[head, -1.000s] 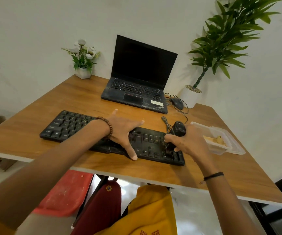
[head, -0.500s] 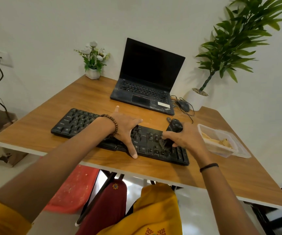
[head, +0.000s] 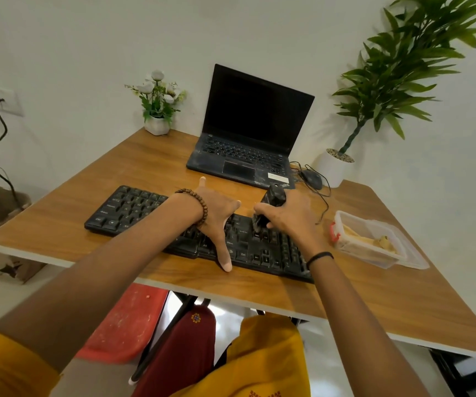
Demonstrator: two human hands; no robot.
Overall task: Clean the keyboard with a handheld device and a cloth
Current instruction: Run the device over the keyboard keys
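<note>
Keyboard [head: 133,209]: black and full-size, lying on the bench [head: 151,167] across the middle of the frame, close to the near edge.
Long axis: runs from middle left down toward lower right, so the right end sits nearer the person than the left end.
Handheld device [head: 272,197]: small, dark and tilted, with its lower end down on the keys just right of the keyboard's centre.
Right hand [head: 291,217]: fingers wrapped round the device from the right, with the wrist over the right-end keys.
Left hand [head: 216,214]: flat and spread, holding nothing. The palm presses on the centre keys and the thumb reaches over the front edge to the bench.
Spacing: the two hands are just beside each other, and the device is between them.
Deciding relation: the right block of keys lies directly under the working hand. The long left stretch lies beyond the bracing hand, toward frame left. In my judgement, a pass that way along the long axis needs the left hand to slide aside first.
Cloth: none that I can pick out.
Plastic container [head: 374,242]: on the bench right of the keyboard, lid off, contents unclear.
Laptop [head: 248,133]: open with a dark screen, behind the keyboard.
Mouse [head: 311,179]: beside the laptop, cable trailing.
</note>
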